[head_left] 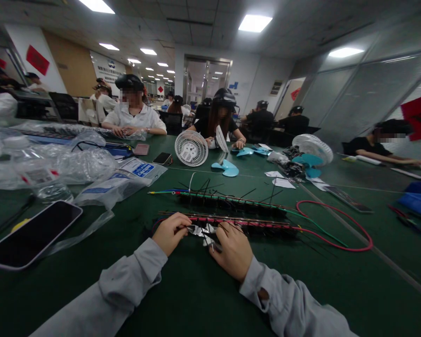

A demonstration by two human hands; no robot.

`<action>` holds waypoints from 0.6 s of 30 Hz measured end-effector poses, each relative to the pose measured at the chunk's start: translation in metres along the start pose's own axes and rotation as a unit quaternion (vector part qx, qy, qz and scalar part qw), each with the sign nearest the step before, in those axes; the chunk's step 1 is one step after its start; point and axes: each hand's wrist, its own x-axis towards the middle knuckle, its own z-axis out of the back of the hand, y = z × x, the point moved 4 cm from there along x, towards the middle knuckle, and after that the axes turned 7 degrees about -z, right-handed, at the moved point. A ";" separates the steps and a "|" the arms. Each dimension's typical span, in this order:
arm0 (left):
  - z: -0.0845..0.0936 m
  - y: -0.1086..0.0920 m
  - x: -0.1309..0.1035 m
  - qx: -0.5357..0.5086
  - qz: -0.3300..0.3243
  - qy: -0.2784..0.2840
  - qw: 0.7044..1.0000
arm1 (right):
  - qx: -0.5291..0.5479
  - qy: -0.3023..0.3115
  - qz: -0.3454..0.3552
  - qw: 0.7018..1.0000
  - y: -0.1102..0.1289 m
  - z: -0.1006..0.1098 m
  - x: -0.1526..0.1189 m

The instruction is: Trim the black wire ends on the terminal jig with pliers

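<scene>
My left hand (171,232) is closed in a pinch at the near edge of a long black strip (266,228) that carries a red wire and many thin cable ties. What its fingertips hold is too small to name. My right hand (231,247) is curled closed over the same strip, a small dark piece showing by its thumb. Crumpled white scraps (207,229) lie between the two hands. Just beyond runs a second black strip (231,203) with a green wire, its cable ties sticking up.
At left are a phone (35,234), a plastic bag (122,180) and clear bottles (49,178). Across the table stand a white fan grille (191,148), blue fan blades (226,167) and a fan (312,154). A red cable (370,238) loops at right. Several people sit opposite.
</scene>
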 end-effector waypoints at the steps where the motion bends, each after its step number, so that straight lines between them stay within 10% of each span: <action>1: 0.000 0.000 0.000 -0.001 0.001 0.000 1.000 | -0.001 -0.002 0.001 1.000 0.000 0.000 0.000; 18: 0.001 -0.004 0.000 0.033 -0.010 0.003 0.999 | -0.014 -0.009 -0.002 1.000 0.005 0.004 0.000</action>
